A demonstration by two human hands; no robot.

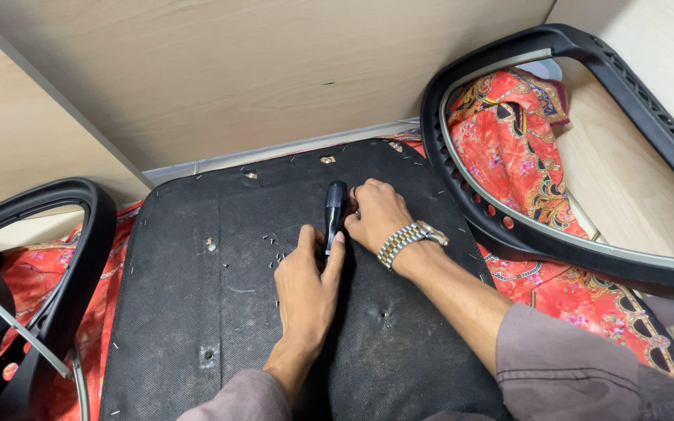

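A black fabric-covered seat panel (196,312) lies flat in front of me, with several small metal staples scattered on it. My left hand (307,288) grips the lower part of a black-handled tool (335,210) that stands on the panel near its far edge. My right hand (377,214), with a metal watch on the wrist, rests right beside the tool's tip, fingers curled against the fabric. What the fingers pinch is hidden.
A black plastic chair frame (587,257) leans at the right; another black frame (72,273) lies at the left. Red patterned cloth (524,156) covers the floor beneath them. Light wooden panels (235,70) rise behind and on both sides.
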